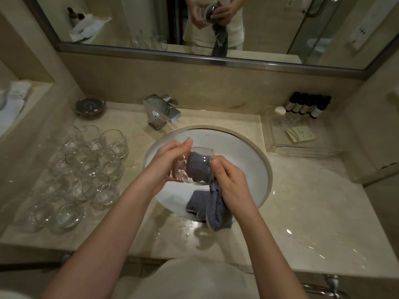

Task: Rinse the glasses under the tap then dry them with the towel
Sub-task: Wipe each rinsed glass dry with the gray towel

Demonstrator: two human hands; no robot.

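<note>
A clear glass (190, 167) is held on its side directly above the sink basin (244, 165), well in front of the tap (160, 113). It is gripped round its base end by the left hand (166, 162), fingers and thumb curled about it. A wad of the grey towel (212, 203) is pushed into the mouth of the glass by the right hand (232, 182), which is clamped on the cloth just outside the rim; the rest of the towel is left hanging down into the basin.

The drying step is judged to be in hand. A slip is the main risk: the glass looks wet, and if it is twisted hard against the cloth it could be dropped onto the hard basin and chipped. The trailing end of the towel could be soaked by any water in the basin, so that moisture is carried back into the glass.

To the left of the basin the counter (302, 212) is crowded with a cluster of glasses (86, 169), packed close and some touching; a glass set down carelessly there could knock its neighbours. Whether those are already dried cannot be told. Open room is found to the right of the basin and along the front edge, where only water drops are seen; further right a clear tray (302, 147) and small dark bottles (306, 104) are kept well apart from the work.
</note>
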